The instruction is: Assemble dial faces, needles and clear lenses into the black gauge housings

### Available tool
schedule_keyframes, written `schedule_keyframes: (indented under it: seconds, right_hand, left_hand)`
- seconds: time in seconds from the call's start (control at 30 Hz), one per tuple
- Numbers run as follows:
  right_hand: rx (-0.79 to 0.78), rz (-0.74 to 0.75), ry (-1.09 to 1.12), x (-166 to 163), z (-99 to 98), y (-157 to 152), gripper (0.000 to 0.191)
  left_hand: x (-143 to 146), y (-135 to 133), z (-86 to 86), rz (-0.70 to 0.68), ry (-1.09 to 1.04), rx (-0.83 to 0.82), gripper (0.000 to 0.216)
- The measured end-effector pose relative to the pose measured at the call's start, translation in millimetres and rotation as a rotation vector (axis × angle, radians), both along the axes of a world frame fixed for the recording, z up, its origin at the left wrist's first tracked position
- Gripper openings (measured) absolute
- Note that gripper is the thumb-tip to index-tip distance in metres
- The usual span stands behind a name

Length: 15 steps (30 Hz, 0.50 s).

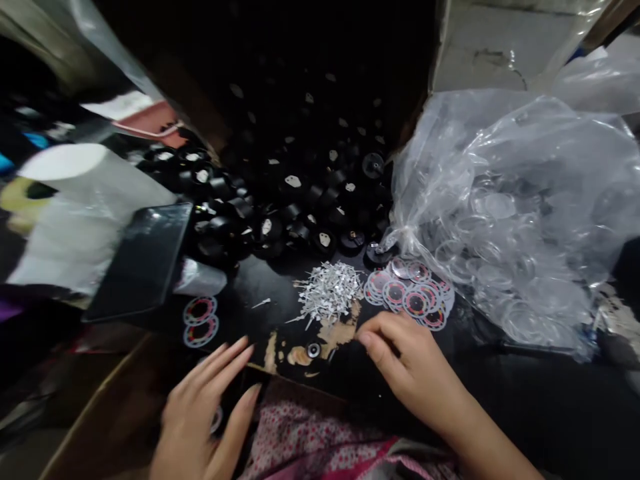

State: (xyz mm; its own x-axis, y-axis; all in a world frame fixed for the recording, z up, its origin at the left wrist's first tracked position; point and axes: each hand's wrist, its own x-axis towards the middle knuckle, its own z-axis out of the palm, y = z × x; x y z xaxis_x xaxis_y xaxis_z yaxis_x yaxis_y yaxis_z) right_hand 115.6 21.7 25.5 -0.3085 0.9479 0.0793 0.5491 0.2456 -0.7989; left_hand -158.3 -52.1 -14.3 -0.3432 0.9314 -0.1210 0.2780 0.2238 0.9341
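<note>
My left hand (203, 410) is at the front edge of the black table, fingers stretched out, with no held thing visible. It is nearest to two overlapping printed dial discs (201, 330); part of another pale disc (216, 419) shows behind the thumb. My right hand (407, 353) hovers or rests by the worn brown patch, thumb and forefinger pinched together; what lies between them, if anything, cannot be made out. Beyond it spreads a pile of dial discs (416, 302) with red and yellow marks. Left of those sits a heap of small white needle-like pointers (330, 291). A small dark ring-shaped part (313, 350) lies between the hands.
Many black round housings (267, 230) fill the back, reaching into a dark box. A clear plastic bag (500, 220) of transparent round covers stands at right. At left are a dark tray-like panel (140, 260), a translucent cup (201, 278) and a white roll (85, 200).
</note>
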Motion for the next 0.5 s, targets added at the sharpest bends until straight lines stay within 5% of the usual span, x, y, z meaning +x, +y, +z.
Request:
schedule_keyframes:
  seconds: [0.1,0.23,0.33,0.5]
  right_hand:
    - [0.043,0.034,-0.007,-2,-6.8,0,0.027]
    - [0.086,-0.103,0.024,4,-18.9,1,0.026]
    - [0.078,-0.096,0.028,6,-23.3,2,0.025]
    - [0.064,-0.054,0.042,4,-25.1,7,0.025]
  left_hand:
    - [15,78,12.7,-0.068,0.227,0.164,0.048]
    - [22,169,16.1,-0.077,0.413,0.235,0.062]
    - [19,190,8.7,-0.082,0.451,0.237,0.059]
    - [16,178,6.1,-0.039,0.459,0.244,0.056]
